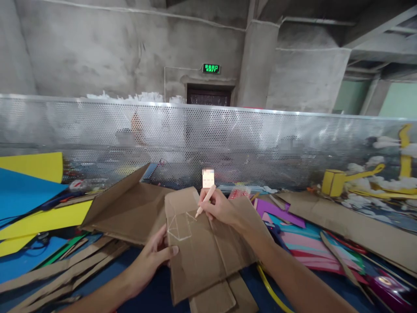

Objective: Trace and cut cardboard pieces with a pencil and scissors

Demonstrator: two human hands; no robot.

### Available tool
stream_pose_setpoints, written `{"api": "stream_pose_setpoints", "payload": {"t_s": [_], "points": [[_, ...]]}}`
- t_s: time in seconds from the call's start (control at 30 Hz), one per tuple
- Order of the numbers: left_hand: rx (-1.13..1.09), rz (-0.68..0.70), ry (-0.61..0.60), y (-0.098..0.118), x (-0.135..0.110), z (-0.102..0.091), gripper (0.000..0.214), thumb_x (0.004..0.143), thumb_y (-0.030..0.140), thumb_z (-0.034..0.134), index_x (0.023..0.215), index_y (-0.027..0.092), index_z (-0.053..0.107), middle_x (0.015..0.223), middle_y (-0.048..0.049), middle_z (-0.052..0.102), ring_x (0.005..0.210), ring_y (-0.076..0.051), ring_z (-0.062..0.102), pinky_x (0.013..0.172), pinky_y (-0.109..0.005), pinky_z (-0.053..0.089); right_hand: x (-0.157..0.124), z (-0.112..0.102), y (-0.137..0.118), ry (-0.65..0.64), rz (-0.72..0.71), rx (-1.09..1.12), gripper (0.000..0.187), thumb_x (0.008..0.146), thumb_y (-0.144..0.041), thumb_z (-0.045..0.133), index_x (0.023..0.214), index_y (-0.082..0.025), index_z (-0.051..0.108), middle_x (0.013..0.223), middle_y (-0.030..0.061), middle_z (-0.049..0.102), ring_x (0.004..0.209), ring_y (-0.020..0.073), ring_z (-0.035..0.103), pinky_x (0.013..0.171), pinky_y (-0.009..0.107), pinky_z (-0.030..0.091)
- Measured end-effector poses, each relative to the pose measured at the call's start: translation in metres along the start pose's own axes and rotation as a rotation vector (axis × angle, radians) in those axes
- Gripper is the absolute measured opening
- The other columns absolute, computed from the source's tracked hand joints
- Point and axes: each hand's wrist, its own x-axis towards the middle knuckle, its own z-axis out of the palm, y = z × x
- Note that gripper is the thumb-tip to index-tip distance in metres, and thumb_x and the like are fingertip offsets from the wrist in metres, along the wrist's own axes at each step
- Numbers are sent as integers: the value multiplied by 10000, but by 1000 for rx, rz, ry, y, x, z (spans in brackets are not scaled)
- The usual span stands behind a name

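A pale pen point(207, 200) is held between the thumb and fingers of the right hand point(219, 206), closed snugly around it, with its tip brought down to a piece of cardboard point(198, 261). On the upper left part of that cardboard, in front of the person, an angular outline point(180, 238) is drawn in white. The cardboard's left edge is gripped by the left hand point(156, 252), its thumb laid on the face; how far the fingers are tucked behind cannot be told. To the left, cardboard strips point(74, 266) are spread near a folded cardboard sheet point(130, 213); to the right, purple paper point(276, 211) is seen.
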Motion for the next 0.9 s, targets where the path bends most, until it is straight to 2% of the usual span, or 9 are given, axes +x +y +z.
{"api": "stream_pose_setpoints", "payload": {"t_s": [0.1, 0.2, 0.3, 0.47, 0.6, 0.9], "points": [[-10, -2, -20, 1, 1, 1, 746, 804, 311, 721, 1473, 261, 395, 1328, -128, 610, 1142, -322, 602, 845, -368, 514, -3, -2, -20, 67, -49, 116, 143, 820, -298, 592, 784, -170, 645, 678, -14, 633, 433, 70, 502, 418, 200, 403], [-16, 19, -44, 2, 2, 1, 749, 813, 304, 713, 1481, 266, 377, 1354, -120, 593, 1172, -318, 588, 897, -389, 504, -16, -1, -48, 155, -10, 41, 185, 850, -305, 601, 894, -189, 738, 908, 42, 722, 577, 97, 601, 510, 209, 504], [-4, 36, -45, 1, 2, -1, 749, 820, 292, 708, 1486, 258, 366, 1344, -119, 601, 1175, -310, 587, 884, -367, 509, -38, 6, -58, 214, 41, -55, 221, 854, -284, 611, 1025, -227, 739, 877, 26, 733, 615, 122, 647, 579, 230, 549], [18, 37, -15, -3, 3, -3, 747, 824, 270, 701, 1487, 240, 358, 1339, -124, 601, 1139, -297, 606, 791, -310, 524, -76, 28, -27, 264, 30, -14, 188, 875, -316, 612, 1000, -192, 678, 875, 49, 726, 676, 157, 669, 576, 258, 574], [22, 30, -24, -3, 3, -3, 732, 830, 278, 697, 1482, 244, 367, 1321, -121, 613, 1122, -291, 614, 768, -302, 530, -91, 39, -5, 320, 54, 8, 142, 903, -328, 598, 937, -193, 626, 857, 47, 723, 679, 151, 670, 574, 244, 570], [8, 18, -18, 0, 1, -2, 736, 827, 279, 705, 1480, 244, 367, 1322, -125, 608, 1102, -287, 617, 790, -317, 530, -90, 39, -10, 317, 17, -129, 115, 898, -277, 592, 936, -190, 658, 812, 27, 727, 570, 113, 655, 526, 201, 496]]}}
